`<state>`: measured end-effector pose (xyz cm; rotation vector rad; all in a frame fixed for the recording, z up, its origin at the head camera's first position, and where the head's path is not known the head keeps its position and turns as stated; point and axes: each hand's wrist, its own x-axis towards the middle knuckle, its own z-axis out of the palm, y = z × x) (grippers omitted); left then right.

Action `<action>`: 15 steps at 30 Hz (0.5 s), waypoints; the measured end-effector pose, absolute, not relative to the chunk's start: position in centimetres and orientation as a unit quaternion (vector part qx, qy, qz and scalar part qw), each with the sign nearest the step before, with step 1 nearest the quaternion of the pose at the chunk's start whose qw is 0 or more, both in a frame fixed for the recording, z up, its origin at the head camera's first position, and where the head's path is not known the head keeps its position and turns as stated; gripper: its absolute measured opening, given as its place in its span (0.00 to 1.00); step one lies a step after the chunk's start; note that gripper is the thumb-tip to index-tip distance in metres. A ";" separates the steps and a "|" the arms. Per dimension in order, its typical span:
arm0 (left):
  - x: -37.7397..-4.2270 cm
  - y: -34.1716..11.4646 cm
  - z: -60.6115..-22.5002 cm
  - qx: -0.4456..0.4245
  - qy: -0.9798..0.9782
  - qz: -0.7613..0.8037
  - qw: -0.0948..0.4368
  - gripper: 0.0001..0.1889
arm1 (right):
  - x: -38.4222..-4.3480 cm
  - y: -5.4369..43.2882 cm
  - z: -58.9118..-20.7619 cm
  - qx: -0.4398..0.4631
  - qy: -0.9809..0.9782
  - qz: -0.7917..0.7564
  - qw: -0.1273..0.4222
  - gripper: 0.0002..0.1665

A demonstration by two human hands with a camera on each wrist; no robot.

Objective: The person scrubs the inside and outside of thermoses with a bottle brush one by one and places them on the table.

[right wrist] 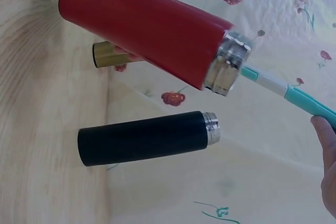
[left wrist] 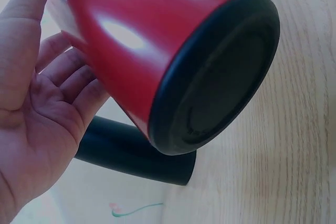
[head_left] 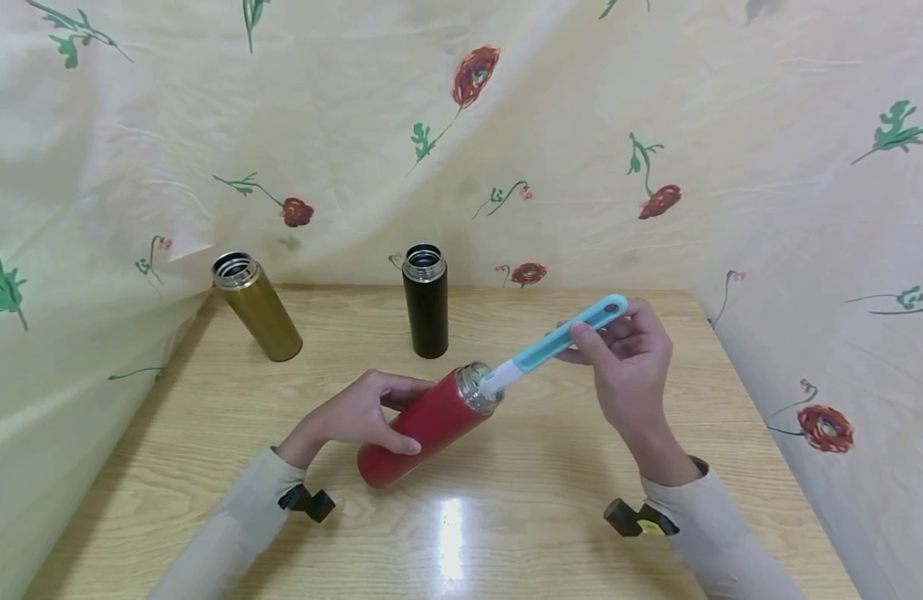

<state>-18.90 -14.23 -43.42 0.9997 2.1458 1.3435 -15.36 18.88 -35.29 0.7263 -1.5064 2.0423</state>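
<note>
Flask: red, tilted, left grip curled round it
Tool: blue-handled, right grip pinching it
Underside: black, left wrist view only

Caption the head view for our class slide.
Left hand grips a tilted red flask; right hand holds a blue-handled tool at its mouth.

left fingers curled, right fingers pinched, forearms inward-angled
</note>
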 end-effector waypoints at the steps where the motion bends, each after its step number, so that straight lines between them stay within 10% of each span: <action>1: -18.9 -14.3 -43.5 0.359 0.770 0.483 0.210 0.38 | -15.4 18.9 -35.2 0.265 -0.554 0.749 0.250 0.09; 15: -19.1 -14.5 -43.5 0.372 0.757 0.493 0.214 0.37 | -15.4 19.2 -34.6 0.262 -0.556 0.745 0.260 0.08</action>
